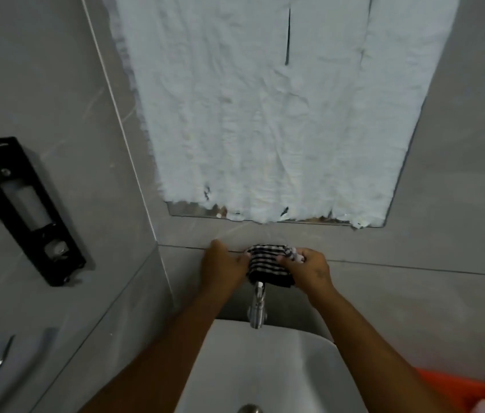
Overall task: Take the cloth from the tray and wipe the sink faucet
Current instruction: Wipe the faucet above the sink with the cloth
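Note:
A black-and-white striped cloth (268,265) is draped over the top of the chrome faucet (257,308), which sticks out from the grey wall above the white sink (304,371). My left hand (223,266) grips the cloth's left side and my right hand (310,268) grips its right side. The faucet's upper part is hidden under the cloth; only the spout shows below. An orange tray (474,391) sits at the bottom right corner.
A mirror (193,211) covered with white paper hangs on the wall above. A black soap dispenser (23,210) is mounted on the left wall. A metal drain (250,409) shows at the sink's bottom. A chrome handle (2,357) is at lower left.

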The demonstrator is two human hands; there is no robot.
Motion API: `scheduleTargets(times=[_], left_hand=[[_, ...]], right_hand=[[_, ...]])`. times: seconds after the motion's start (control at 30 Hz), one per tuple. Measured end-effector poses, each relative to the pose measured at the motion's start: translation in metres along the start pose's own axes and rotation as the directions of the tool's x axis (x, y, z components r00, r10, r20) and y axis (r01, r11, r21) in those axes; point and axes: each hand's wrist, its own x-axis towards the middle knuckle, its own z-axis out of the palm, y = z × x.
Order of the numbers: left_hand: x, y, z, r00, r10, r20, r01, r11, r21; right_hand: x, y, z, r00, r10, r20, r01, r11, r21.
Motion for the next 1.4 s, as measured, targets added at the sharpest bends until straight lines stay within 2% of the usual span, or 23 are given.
scheduleTargets(times=[0.1, 0.17, 0.23, 0.27, 0.33, 0.4, 0.43, 0.5, 0.53, 0.57, 0.63, 0.7, 0.73, 0.77, 0.8, 0.87, 0.93, 0.97, 1.03, 1.07, 1.13, 1.3, 1.4], left_hand=[[-0.003, 0.003, 0.031, 0.978, 0.102, 0.184, -0.105, 0.994, 0.01], [0.004, 0.005, 0.042, 0.974, 0.058, 0.22, -0.05, 0.998, -0.044], [0.014, 0.004, 0.049, 0.947, -0.064, 0.316, 0.16, 0.944, -0.289], [0.017, 0.002, 0.048, 0.893, -0.155, 0.423, 0.341, 0.846, -0.41], [0.016, -0.006, 0.04, 0.744, -0.238, 0.624, 0.6, 0.648, -0.469], [0.017, -0.015, 0.037, 0.672, -0.216, 0.708, 0.672, 0.579, -0.462], [0.017, -0.013, 0.037, 0.714, -0.219, 0.665, 0.623, 0.633, -0.46], [0.017, 0.0, 0.047, 0.89, -0.175, 0.421, 0.267, 0.949, -0.169], [0.013, 0.012, 0.054, 0.94, -0.12, 0.319, 0.075, 0.986, 0.15], [0.009, 0.024, 0.063, 0.953, -0.07, 0.295, -0.056, 0.915, 0.4], [0.005, 0.04, 0.075, 0.947, -0.109, 0.302, -0.061, 0.863, 0.501], [0.016, 0.028, 0.069, 0.927, -0.156, 0.342, 0.127, 0.986, 0.108], [0.021, 0.017, 0.061, 0.883, -0.21, 0.42, 0.332, 0.912, -0.241], [0.026, 0.005, 0.056, 0.785, -0.232, 0.574, 0.549, 0.691, -0.471], [0.026, -0.005, 0.051, 0.661, -0.181, 0.728, 0.707, 0.475, -0.524], [0.027, -0.016, 0.049, 0.558, -0.082, 0.826, 0.792, 0.35, -0.5], [0.029, -0.01, 0.053, 0.576, -0.144, 0.804, 0.75, 0.485, -0.45], [0.032, 0.0, 0.055, 0.651, -0.202, 0.732, 0.67, 0.607, -0.427], [0.033, 0.021, 0.057, 0.805, -0.205, 0.557, 0.352, 0.921, -0.169], [0.031, 0.032, 0.057, 0.84, -0.161, 0.518, 0.183, 0.983, 0.008], [0.021, 0.04, 0.054, 0.847, -0.116, 0.519, 0.04, 0.987, 0.156], [-0.051, 0.002, 0.056, 0.933, -0.135, 0.334, -0.029, 0.896, 0.442], [-0.092, -0.025, 0.051, 0.987, -0.004, 0.159, -0.038, 0.965, 0.26]], right_hand=[[0.005, 0.01, 0.003, 0.989, -0.122, -0.081, 0.118, 0.992, -0.051], [0.003, 0.018, -0.005, 0.899, -0.42, -0.124, 0.369, 0.88, -0.299], [0.007, 0.034, -0.02, 0.705, -0.709, -0.012, 0.524, 0.532, -0.665], [0.012, 0.043, -0.028, 0.631, -0.772, 0.081, 0.541, 0.362, -0.759], [0.026, 0.059, -0.043, 0.543, -0.804, 0.245, 0.553, 0.122, -0.824], [0.042, 0.074, -0.052, 0.463, -0.816, 0.346, 0.535, -0.054, -0.843], [0.05, 0.079, -0.053, 0.417, -0.832, 0.367, 0.522, -0.111, -0.846], [0.064, 0.089, -0.05, 0.345, -0.863, 0.37, 0.476, -0.179, -0.861], [0.07, 0.092, -0.048, 0.32, -0.875, 0.364, 0.449, -0.198, -0.871], [0.074, 0.096, -0.045, 0.3, -0.887, 0.351, 0.426, -0.204, -0.881], [0.081, 0.102, -0.042, 0.27, -0.902, 0.338, 0.423, -0.204, -0.883], [0.085, 0.105, -0.043, 0.253, -0.908, 0.333, 0.441, -0.199, -0.875], [0.085, 0.105, -0.043, 0.256, -0.909, 0.328, 0.445, -0.19, -0.875], [0.086, 0.105, -0.043, 0.264, -0.908, 0.325, 0.45, -0.182, -0.874], [0.085, 0.105, -0.042, 0.27, -0.907, 0.323, 0.457, -0.175, -0.872], [0.086, 0.105, -0.042, 0.277, -0.905, 0.323, 0.465, -0.167, -0.869], [0.088, 0.105, -0.041, 0.274, -0.907, 0.32, 0.467, -0.165, -0.869], [0.089, 0.105, -0.041, 0.266, -0.911, 0.316, 0.469, -0.164, -0.868], [0.088, 0.105, -0.04, 0.246, -0.919, 0.309, 0.48, -0.161, -0.862], [0.088, 0.105, -0.041, 0.237, -0.921, 0.308, 0.484, -0.163, -0.86], [0.086, 0.103, -0.042, 0.243, -0.919, 0.31, 0.476, -0.165, -0.864], [0.083, 0.103, -0.041, 0.284, -0.908, 0.309, 0.474, -0.147, -0.868], [0.079, 0.103, -0.038, 0.31, -0.899, 0.31, 0.462, -0.142, -0.875]])
